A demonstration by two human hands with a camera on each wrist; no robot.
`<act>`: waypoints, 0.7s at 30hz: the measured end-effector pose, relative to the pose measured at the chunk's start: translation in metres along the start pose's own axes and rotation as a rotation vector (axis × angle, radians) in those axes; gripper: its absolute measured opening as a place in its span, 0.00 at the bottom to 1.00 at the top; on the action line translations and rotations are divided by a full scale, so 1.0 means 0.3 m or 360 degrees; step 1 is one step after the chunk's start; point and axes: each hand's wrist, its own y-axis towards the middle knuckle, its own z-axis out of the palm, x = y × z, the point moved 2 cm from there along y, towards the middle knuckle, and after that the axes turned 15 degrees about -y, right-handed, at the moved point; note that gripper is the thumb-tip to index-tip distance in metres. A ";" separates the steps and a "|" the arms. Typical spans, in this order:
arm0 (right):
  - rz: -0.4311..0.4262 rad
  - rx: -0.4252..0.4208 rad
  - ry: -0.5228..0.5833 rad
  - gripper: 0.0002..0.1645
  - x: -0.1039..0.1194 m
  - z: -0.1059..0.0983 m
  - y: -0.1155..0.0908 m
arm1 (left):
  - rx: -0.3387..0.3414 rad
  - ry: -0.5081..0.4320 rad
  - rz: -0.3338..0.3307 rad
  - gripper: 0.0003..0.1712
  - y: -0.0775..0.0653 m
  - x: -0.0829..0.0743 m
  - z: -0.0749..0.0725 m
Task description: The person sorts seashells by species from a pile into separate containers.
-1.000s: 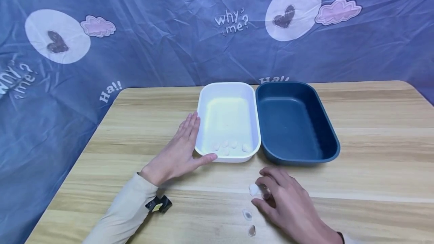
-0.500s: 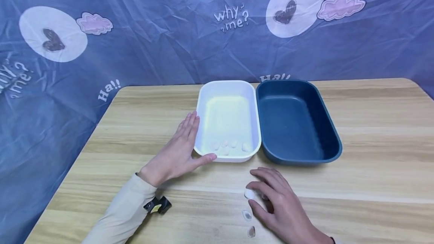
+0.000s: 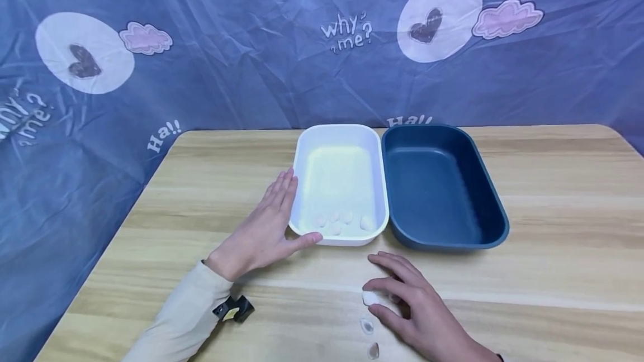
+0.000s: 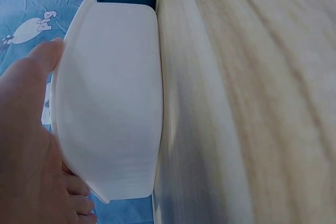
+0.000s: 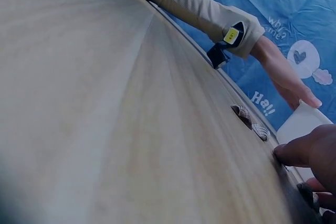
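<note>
My left hand [image 3: 261, 233] rests against the near left corner of a white plastic basin [image 3: 342, 177], fingers straight along its side and thumb at the front rim. The left wrist view shows the basin's outer wall [image 4: 110, 98] beside that hand. My right hand [image 3: 417, 306] is low over the table, pinching a white seashell [image 3: 369, 298] between thumb and index finger. Another shell [image 3: 394, 298] is partly hidden under its fingers. Two ribbed shells, a greyish one [image 3: 367, 326] and a brownish one [image 3: 373, 351], lie nearer the front. Several pale shells [image 3: 367, 223] lie inside the white basin's near end.
A dark blue basin [image 3: 427, 183] stands right of the white one, their rims close together. Both are on a wood-grain table [image 3: 563, 222]. Behind it hangs a blue printed cloth [image 3: 261, 43]. A small black device [image 3: 234, 309] is strapped at the left wrist.
My right hand has shifted a little left and toward the front, and the white shell has moved with its fingertips, nearer the greyish shell. The left hand keeps its place on the basin.
</note>
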 end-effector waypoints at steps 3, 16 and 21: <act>-0.0052 0.0005 0.0001 0.21 0.001 -0.002 -0.001 | -0.0013 -0.0001 -0.0003 0.65 -0.003 -0.006 -0.003; -0.0122 0.0032 -0.0073 0.17 0.004 0.020 -0.024 | -0.0026 -0.0027 -0.0029 0.65 -0.031 -0.015 0.010; -0.0194 -0.0106 -0.0031 0.16 -0.006 0.030 -0.022 | -0.0061 -0.0054 -0.0020 0.64 -0.031 -0.021 0.005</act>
